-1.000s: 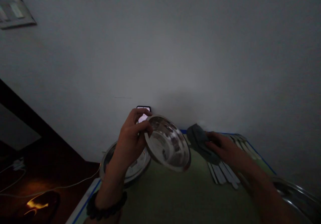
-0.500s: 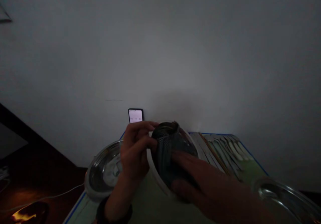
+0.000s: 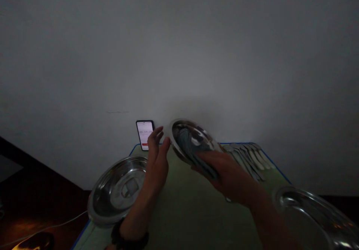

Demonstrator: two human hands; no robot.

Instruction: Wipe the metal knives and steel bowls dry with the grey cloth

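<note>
A shiny metal bowl (image 3: 206, 136) is tilted up above the middle of the table, its inside partly turned toward me. My right hand (image 3: 224, 169) grips its near right side together with a dark grey-green cloth (image 3: 185, 139), which lies folded against the inside of the bowl. Just left of the rim, my left hand (image 3: 158, 158) is open, fingers raised and slightly curled. It appears apart from the bowl and holds nothing.
On the left of the green table (image 3: 182, 209) stands a large metal basin (image 3: 102, 190) with a pale squarish shape inside. A lit phone (image 3: 143, 136) leans on the wall. Cutlery (image 3: 249, 158) lies in a row at back right. Another metal basin (image 3: 316, 205) is at front right.
My left hand has let go of the bowl's rim and moved slightly left. The bowl has turned and shifted up, now held by my right hand with the cloth.
</note>
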